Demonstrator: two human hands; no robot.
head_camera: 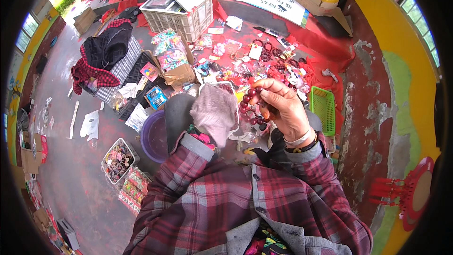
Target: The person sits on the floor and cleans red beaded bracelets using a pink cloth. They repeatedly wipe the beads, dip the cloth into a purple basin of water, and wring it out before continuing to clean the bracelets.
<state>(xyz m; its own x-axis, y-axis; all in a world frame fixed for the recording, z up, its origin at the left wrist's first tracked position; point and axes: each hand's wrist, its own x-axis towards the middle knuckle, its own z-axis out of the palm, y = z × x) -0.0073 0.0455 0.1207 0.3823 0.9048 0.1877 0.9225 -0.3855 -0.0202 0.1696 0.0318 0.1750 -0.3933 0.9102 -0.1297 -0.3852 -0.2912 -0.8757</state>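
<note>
Dark red round beads, a bracelet (244,105), hang from my right hand (285,108), pinched between thumb and fingers. A pale band circles that wrist. A fuzzy grey-mauve cloth or mitt (214,108) covers my left hand, so its fingers are hidden; it lies left of the beads. Beneath and behind it, a white tray (237,122) shows its rim, with dark red beads inside. Beyond the hands, a pile of more dark red bead bracelets (269,51) and small bright trinkets covers red cloth.
A purple basin (153,136) and a white basket of hair ties (132,152) stand at left. An open carton (180,74) of colourful packets sits ahead, near a white crate (198,23). A green basket (332,111) stands at right; a checked box (122,71) holds clothing.
</note>
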